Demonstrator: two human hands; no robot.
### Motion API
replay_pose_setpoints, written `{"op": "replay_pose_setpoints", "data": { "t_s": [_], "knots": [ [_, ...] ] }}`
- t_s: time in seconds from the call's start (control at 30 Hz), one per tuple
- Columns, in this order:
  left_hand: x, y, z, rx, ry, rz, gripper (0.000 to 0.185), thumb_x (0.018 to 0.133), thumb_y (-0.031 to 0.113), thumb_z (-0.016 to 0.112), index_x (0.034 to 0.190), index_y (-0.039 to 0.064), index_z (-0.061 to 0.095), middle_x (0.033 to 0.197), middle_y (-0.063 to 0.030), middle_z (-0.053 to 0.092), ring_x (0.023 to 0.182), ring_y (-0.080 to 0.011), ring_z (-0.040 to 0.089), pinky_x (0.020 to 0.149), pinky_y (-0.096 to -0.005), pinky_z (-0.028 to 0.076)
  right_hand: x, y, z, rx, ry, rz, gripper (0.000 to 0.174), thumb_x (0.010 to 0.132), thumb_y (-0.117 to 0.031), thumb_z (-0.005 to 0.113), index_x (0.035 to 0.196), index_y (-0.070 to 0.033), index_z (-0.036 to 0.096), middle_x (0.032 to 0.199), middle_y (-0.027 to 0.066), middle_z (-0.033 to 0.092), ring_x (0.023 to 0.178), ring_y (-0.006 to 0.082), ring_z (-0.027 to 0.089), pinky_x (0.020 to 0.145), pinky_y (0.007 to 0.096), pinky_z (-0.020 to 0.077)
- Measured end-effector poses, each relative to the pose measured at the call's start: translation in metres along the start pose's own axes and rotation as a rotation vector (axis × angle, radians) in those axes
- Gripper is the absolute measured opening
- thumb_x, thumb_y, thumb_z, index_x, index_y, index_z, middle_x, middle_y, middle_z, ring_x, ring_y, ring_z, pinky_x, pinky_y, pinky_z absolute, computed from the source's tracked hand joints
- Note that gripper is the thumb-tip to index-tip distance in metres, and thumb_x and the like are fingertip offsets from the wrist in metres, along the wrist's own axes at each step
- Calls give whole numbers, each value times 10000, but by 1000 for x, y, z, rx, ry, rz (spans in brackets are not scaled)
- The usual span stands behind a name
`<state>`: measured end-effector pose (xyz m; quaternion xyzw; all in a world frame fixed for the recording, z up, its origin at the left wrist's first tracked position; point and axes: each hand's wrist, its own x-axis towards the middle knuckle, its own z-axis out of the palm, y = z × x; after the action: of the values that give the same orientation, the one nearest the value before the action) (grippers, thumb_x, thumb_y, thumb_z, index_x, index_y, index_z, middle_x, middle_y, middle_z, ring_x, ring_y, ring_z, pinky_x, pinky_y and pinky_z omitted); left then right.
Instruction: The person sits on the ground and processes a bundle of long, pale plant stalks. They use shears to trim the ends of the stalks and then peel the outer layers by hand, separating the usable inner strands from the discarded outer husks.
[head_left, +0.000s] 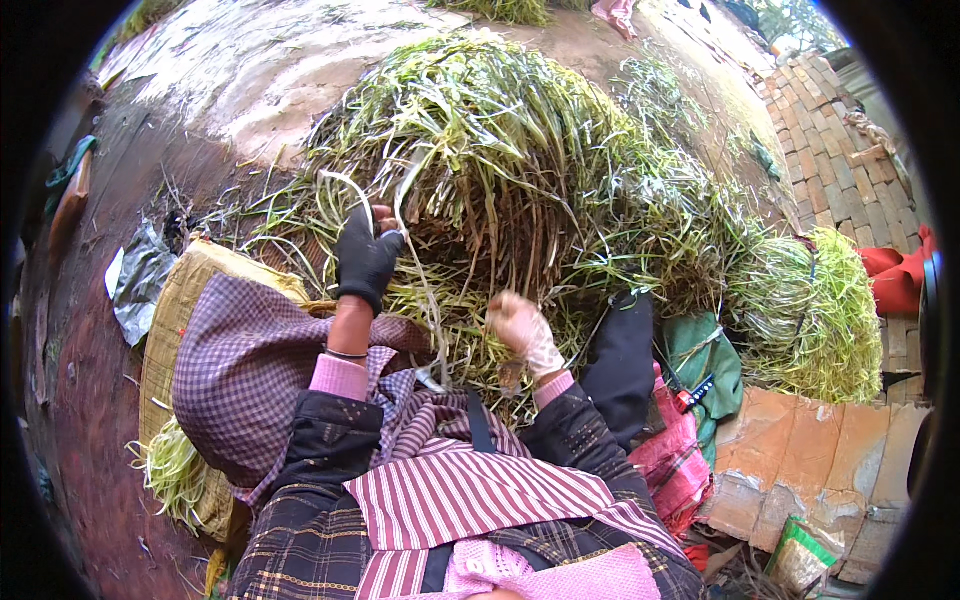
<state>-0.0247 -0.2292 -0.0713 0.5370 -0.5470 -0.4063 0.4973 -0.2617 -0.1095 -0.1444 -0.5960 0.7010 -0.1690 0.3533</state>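
Observation:
My left hand (367, 251), in a black glove with bare fingertips, grips a long pale leafy stalk (429, 289). One pale strand arches up from the fingers, and the stalk hangs towards my lap. To the right, my right hand (517, 326) wears a thin, pale patterned glove. Its fingers are curled and blurred, so whether anything lies inside them cannot be made out. Both hands are in front of a large heap of long green leafy stalks (480, 157), whose brownish stems face me. Looser stalks and leaves (472, 352) lie below and between the hands.
At left are a yellow woven sack (161, 337), checked cloth (240, 375) and pale trimmed stalks (174, 472). At right, a tied green bundle (817, 315) stands by flattened cardboard (795, 450). A blue-and-black handle (701, 391) rests against green cloth (686, 345). Brick paving (832, 150) lies beyond.

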Motion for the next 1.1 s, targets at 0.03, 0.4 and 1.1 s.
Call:
{"op": "replay_pose_setpoints", "data": {
  "t_s": [0.03, 0.4, 1.1],
  "knots": [
    [-2, -9, 7, 91, -4, -129, 239, 739, 71, 673, 970, 39, 621, 854, -73, 680, 772, -161, 643, 754, -291, 512, 15, -6, -12, 108, 49, 43, 240, 866, -206, 567, 1013, -24, 620, 879, 134, 666, 784, 231, 641, 720, 347, 532],
    [-11, -5, 32, -186, -197, -233, 265, 711, 95, 753, 929, -2, 639, 833, -62, 658, 755, -149, 621, 709, -289, 497, 48, -28, -23, 391, 54, 55, 200, 869, -203, 650, 895, -5, 661, 622, 27, 616, 511, 87, 550, 473, 246, 424],
    [-50, -11, 57, -526, -594, -404, 394, 657, 45, 761, 1002, 73, 573, 687, 34, 542, 497, -70, 479, 449, -215, 378, -49, -60, -22, 1199, 201, -16, 187, 932, -217, 615, 855, -48, 595, 616, -6, 578, 478, 48, 500, 434, 175, 390]
  ]
}}
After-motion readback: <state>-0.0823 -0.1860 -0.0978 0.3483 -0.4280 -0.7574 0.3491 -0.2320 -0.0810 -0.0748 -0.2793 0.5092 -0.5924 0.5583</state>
